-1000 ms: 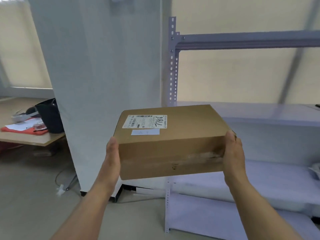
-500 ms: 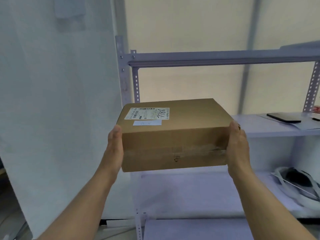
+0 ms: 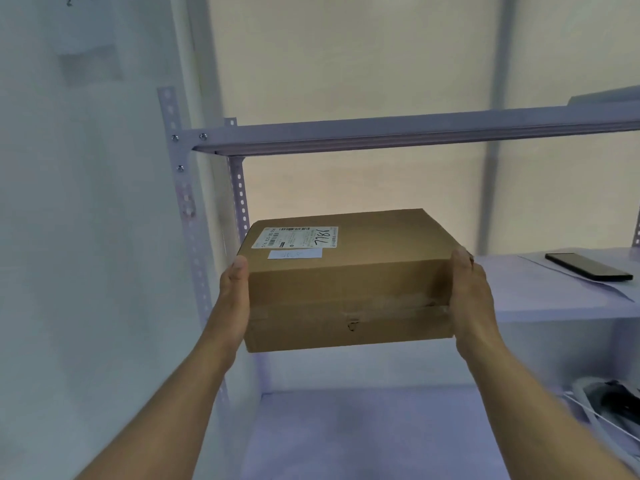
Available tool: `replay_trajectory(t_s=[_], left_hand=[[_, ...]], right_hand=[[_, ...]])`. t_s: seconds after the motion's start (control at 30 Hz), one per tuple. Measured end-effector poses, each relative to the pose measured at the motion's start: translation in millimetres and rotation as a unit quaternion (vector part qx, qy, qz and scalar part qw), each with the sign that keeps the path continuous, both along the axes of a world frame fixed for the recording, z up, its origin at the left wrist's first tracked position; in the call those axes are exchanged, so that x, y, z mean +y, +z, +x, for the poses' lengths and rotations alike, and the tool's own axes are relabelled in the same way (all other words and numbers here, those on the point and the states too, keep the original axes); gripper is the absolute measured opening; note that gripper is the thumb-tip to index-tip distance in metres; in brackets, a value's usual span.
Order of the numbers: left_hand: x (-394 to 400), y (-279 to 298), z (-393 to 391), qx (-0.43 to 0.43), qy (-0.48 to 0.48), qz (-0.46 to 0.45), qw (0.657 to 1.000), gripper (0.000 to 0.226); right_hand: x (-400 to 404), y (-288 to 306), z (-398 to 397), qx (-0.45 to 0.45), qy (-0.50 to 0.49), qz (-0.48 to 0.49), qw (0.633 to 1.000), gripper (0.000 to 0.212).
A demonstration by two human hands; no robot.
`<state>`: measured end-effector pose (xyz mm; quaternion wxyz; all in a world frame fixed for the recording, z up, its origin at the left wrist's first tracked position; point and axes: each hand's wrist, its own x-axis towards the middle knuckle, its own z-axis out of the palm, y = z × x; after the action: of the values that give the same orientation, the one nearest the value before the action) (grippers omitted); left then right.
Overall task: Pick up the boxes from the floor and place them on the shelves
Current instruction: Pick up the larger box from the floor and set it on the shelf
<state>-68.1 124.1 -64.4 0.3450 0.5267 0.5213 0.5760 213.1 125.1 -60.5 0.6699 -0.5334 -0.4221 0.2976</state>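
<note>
I hold a brown cardboard box [image 3: 349, 285] with a white shipping label on its top, level, in front of the pale metal shelving unit. My left hand [image 3: 233, 299] presses its left side and my right hand [image 3: 472, 299] its right side. The box hovers at the height of the middle shelf [image 3: 540, 299], over that shelf's left end, above the lower shelf [image 3: 363, 434]. The top shelf beam [image 3: 398, 131] runs well above the box.
A black phone [image 3: 588, 267] lies on a sheet of paper on the middle shelf to the right. A white and dark object [image 3: 609, 407] sits at the lower shelf's right end. A white wall panel [image 3: 86, 237] stands left of the perforated shelf post [image 3: 188, 220].
The view has swung right and upward from the floor and desk to the shelving. The box has come up and closer to the middle shelf, both hands keeping their grip.
</note>
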Motion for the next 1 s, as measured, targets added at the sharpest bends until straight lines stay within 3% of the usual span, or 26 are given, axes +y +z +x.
replay_trajectory(t_s=[0.23,0.4,0.5,0.7,1.0], left_hand=[[37.5,-6.2,1.2,0.027,0.026,-0.037,0.999,0.11],[55.3,-17.0,8.2,0.02,0.035,-0.049,0.998,0.073],[65.1,-23.2,4.6,0.054,0.025,-0.046,0.997,0.079],[75.7,-46.6,-15.2,0.177,-0.023,-0.046,0.983,0.102],[115.6,-46.9,-26.7,0.207,-0.02,-0.033,0.978,0.1]], right_hand=[[45.7,-11.9,-2.0,-0.01,0.017,-0.045,0.999,0.071],[67.9,-25.4,-0.3,-0.04,0.022,-0.055,0.997,0.069],[76.3,-30.0,3.3,-0.06,0.037,-0.046,0.996,0.062],[89.1,-43.1,15.0,-0.191,0.056,-0.085,0.976,0.078],[121.4,-42.7,9.5,-0.242,0.052,-0.1,0.964,0.067]])
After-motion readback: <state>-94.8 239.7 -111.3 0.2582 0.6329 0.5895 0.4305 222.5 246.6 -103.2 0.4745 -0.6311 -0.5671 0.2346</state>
